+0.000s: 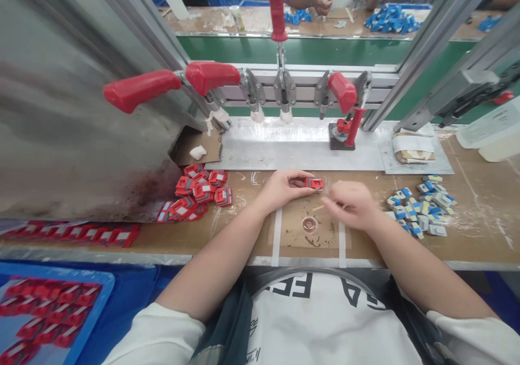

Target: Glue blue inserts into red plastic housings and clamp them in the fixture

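Note:
My left hand (286, 187) pinches a small red plastic part (314, 183) with a grey section, holding it just above the bench. Close on its right, my right hand (351, 203) is closed around a thin pale stick (319, 208), whose tip sticks out to the left below the red part. Under the hands, a small round clear dish (309, 225) rests on a brown sheet (290, 238) taped down by white strips. A heap of similar red parts (199, 191) lies left of my left hand. Small blue, white and yellow pieces (422, 205) are piled right of my right hand.
Red-handled toggle clamps (213, 77) stand on a metal frame behind the bench. A small black fixture (342, 137) sits on the metal plate (280, 151). A blue tray (106, 281) of red parts is at lower left. Across, a co-worker's hand (320, 1) is near blue pieces.

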Action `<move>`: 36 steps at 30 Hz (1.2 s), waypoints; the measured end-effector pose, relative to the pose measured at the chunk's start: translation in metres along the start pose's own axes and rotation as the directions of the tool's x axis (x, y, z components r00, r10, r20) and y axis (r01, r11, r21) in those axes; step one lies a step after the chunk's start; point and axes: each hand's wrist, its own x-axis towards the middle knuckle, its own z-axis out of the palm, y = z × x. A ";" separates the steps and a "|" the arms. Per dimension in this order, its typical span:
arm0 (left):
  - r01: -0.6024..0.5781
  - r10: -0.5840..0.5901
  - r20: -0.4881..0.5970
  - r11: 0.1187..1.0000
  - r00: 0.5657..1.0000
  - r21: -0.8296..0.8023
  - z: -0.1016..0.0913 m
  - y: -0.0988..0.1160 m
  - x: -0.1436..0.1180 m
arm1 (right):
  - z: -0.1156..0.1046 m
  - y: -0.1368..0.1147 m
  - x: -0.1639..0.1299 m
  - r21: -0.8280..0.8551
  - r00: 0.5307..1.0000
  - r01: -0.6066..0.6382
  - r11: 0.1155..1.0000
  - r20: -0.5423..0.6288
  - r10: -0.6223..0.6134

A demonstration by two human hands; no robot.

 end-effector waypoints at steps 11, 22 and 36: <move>-0.106 0.069 -0.130 0.946 0.989 -0.305 0.001 0.009 -0.001 | -0.086 -0.004 -0.061 -0.526 0.919 -0.173 0.833 0.217 0.328; -0.010 0.072 0.078 0.796 0.994 -0.605 0.010 0.012 -0.004 | -0.078 -0.002 -0.076 -0.316 0.947 -0.250 0.915 0.118 0.299; -0.065 0.111 0.051 0.832 0.993 -0.552 0.005 0.007 -0.003 | -0.034 -0.015 0.015 -0.248 0.997 -0.002 0.969 -0.080 -0.018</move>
